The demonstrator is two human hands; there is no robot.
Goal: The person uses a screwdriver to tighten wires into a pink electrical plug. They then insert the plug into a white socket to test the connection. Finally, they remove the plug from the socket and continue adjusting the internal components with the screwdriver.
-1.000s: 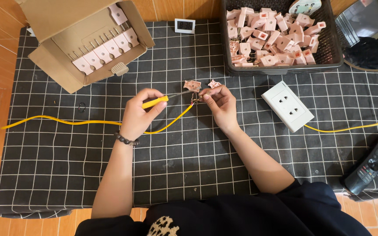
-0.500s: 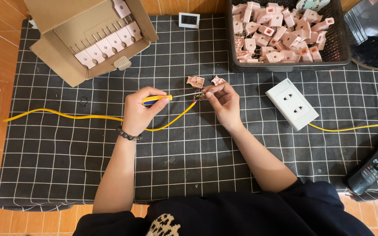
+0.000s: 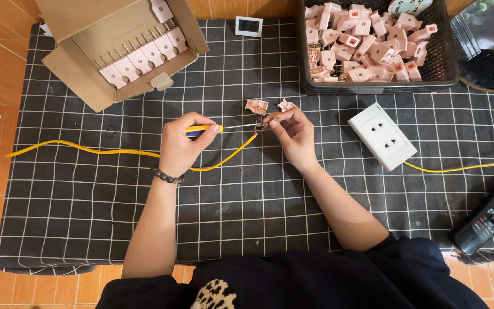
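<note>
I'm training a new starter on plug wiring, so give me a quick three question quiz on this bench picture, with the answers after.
1. True or false: the left hand holds a screwdriver with a yellow and blue handle.
2. Where do the loose pink plug shells lie? A) in the cardboard box B) in the dark basket C) on the white socket
3. Fill in: the right hand pinches a small part at the end of the ______ cable.

Key
1. True.
2. B, the dark basket at the top right; the cardboard box holds plugs set in a row.
3. Yellow.
</note>
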